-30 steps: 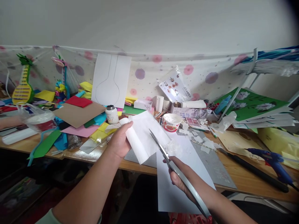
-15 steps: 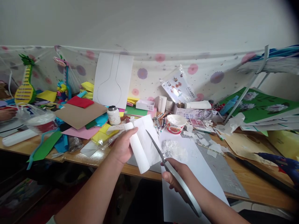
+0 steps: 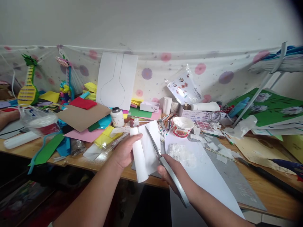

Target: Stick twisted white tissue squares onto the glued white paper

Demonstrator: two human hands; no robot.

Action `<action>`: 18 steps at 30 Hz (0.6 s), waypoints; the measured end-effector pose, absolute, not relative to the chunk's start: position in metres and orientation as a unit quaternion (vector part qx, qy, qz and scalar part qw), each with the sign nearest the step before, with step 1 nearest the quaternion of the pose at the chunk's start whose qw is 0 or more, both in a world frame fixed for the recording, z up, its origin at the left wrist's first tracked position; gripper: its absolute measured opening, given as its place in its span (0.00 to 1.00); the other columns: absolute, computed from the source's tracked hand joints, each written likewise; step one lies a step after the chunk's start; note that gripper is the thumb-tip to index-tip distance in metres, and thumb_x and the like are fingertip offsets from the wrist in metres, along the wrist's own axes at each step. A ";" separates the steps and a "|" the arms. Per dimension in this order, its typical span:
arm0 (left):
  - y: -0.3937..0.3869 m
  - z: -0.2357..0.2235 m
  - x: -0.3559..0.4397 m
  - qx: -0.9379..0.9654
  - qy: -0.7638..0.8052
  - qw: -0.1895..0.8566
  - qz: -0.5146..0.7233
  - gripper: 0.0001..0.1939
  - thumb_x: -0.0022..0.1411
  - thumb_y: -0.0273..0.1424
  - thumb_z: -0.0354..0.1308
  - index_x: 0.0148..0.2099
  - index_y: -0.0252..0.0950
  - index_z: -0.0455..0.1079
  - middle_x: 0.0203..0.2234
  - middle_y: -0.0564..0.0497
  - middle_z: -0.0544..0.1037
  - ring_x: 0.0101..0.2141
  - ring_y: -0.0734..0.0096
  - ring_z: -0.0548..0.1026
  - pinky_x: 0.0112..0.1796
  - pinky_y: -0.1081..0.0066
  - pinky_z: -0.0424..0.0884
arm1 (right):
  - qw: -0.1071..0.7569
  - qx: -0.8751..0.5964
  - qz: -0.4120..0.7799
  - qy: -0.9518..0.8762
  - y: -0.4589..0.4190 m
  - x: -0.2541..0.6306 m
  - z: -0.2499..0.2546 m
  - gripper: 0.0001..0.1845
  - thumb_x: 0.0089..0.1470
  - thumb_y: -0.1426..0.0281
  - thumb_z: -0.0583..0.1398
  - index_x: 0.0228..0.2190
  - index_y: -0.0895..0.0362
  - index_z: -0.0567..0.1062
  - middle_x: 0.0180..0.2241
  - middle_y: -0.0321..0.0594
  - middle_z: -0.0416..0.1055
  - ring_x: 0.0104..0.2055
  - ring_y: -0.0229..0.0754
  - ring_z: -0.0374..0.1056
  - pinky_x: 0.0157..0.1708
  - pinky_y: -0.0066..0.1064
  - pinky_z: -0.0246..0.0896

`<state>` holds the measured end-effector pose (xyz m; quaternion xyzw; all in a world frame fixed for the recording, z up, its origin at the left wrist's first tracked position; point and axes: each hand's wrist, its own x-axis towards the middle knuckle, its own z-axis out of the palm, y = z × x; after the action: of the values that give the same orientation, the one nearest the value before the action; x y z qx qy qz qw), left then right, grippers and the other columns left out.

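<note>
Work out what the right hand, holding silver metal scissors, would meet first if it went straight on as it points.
Probably the thin white paper sheet ahead of the right hand; the scissors overlap it in view, though depth is unclear.

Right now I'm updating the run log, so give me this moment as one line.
left hand: holds partly unrolled white roll | right hand: holds scissors | nearby: white shredded pile, printed bowl

A wooden table [image 3: 279, 201] spans the frame from left to right. A white roll [image 3: 22, 140] and a green sheet [image 3: 50, 148] lie toward its left end, a white bottle [image 3: 117, 118] stands left of centre, and a grey mat [image 3: 239, 178] and long black object [image 3: 267, 178] lie lower right.
</note>
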<state>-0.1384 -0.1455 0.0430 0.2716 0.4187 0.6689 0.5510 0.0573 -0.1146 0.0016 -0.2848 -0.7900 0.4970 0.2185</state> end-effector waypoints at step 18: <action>-0.137 0.005 -0.180 0.335 0.593 0.489 0.545 0.17 0.52 0.35 0.63 0.42 0.32 0.71 0.27 0.45 0.78 0.28 0.55 0.78 0.29 0.61 0.74 | 0.252 -0.326 0.611 -0.676 -0.113 0.033 -0.023 0.25 0.55 0.46 0.53 0.33 0.57 0.66 0.18 0.26 0.54 0.16 0.31 0.57 0.23 0.31 0.67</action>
<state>-0.1800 -0.1365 0.0048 0.3351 0.5931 0.5449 0.4889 0.0327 -0.1127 -0.0230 -0.3259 -0.6765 0.6107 0.2515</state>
